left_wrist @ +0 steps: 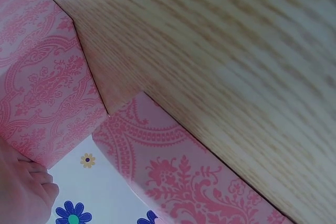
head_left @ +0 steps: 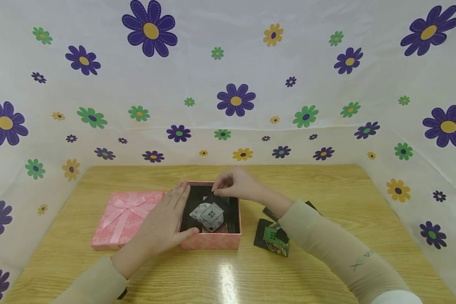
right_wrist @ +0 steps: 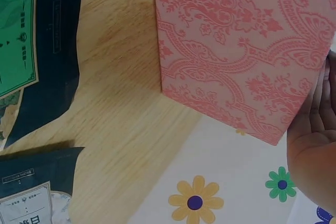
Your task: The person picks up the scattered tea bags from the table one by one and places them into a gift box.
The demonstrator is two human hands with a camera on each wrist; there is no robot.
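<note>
A pink patterned box [head_left: 213, 241] with a black inside stands open on the table; its side shows in the left wrist view [left_wrist: 47, 77] and the right wrist view [right_wrist: 236, 51]. Inside lies a black packet with a grey-white label [head_left: 212, 214]. My left hand [head_left: 165, 219] rests along the box's left wall, fingers straight, thumb on the front rim. Over the back right of the box, my right hand [head_left: 237, 184] pinches the packet's dark upper corner between thumb and fingertips. The box hides the fingertips in the right wrist view, where the hand [right_wrist: 315, 124] shows at the edge.
Left of the box lies the pink lid [head_left: 127, 217] with a ribbon bow. To the right sit a dark packet with a green label [head_left: 275, 236] and another dark packet [right_wrist: 39, 166] with a white label, partly behind my right forearm. A flowered cloth [head_left: 235, 63] hangs around the table.
</note>
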